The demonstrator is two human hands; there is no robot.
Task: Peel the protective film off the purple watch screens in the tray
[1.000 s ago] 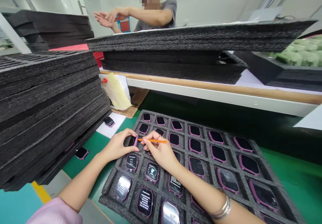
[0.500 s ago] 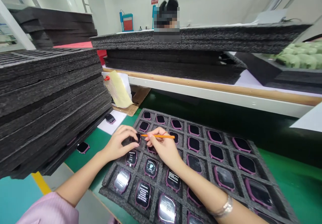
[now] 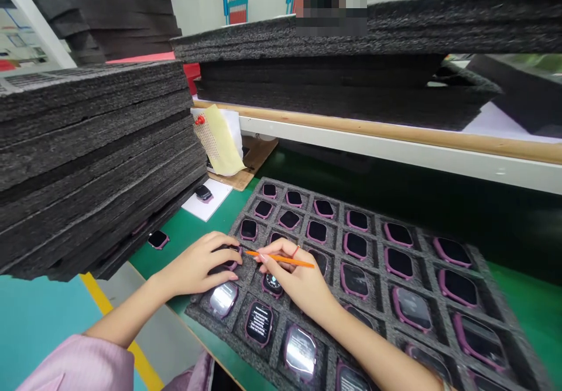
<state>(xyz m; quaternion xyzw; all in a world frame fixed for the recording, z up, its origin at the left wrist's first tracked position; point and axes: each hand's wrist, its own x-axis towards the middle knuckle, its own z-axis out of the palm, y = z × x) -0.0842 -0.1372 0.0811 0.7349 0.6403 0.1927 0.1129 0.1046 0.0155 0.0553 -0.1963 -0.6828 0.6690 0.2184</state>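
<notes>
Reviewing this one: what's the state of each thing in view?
Foam tray: flat on the green table
Left hand: over the covered watch, grip unclear
Covered watch: in tray, partly hidden
Right hand: closed on orange stick
Orange stick: tip near the covered watch
Front-row watch, second from left: lit with text
Back-left watch: screen dark
Watch on green table: screen dark, face up

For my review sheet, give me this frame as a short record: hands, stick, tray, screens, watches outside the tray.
Left hand: fingers over a purple-framed smartwatch; grip unclear
Right hand: holding an orange stick
Stick tip: close to that watch; contact cannot be told
Tray: dark foam tray, watches in compartments
Screens: some near ones lit, far row dark
Outside tray: one watch on a white sheet, another on the green tabletop
</notes>
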